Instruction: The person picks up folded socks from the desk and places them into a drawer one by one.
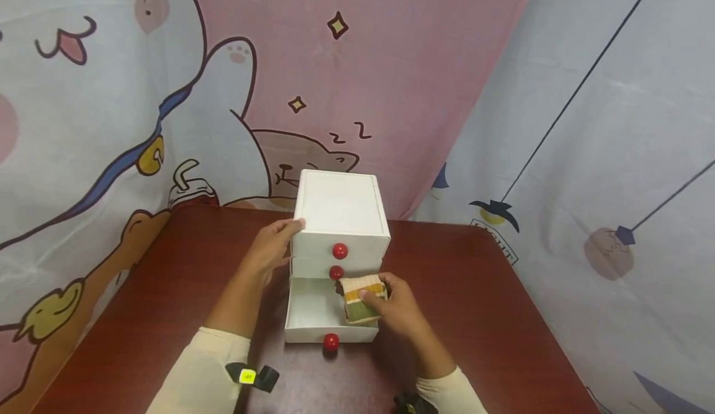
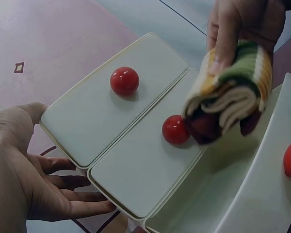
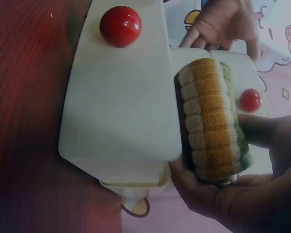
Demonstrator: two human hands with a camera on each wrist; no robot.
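Note:
A white drawer unit (image 1: pixel 342 206) stands on the table, with red round knobs on its three drawers. Its bottom drawer (image 1: pixel 313 305) is pulled out; the upper two are closed. My left hand (image 1: pixel 270 249) rests against the unit's left side, thumb at the top edge and fingers fairly straight, as the left wrist view also shows. My right hand (image 1: pixel 399 305) grips a rolled, ribbed knit cloth (image 1: pixel 360 299), striped cream, yellow, green and dark maroon. Thumb and fingers hold the roll above the right part of the open drawer. The drawer floor beneath the cloth is hidden.
The dark red-brown table (image 1: pixel 458 290) extends to both sides of the unit. Behind it hangs a cartoon-printed cloth backdrop (image 1: pixel 391 60) in pink and white. In front, the bottom drawer's red knob (image 1: pixel 331 342) sticks out over the table.

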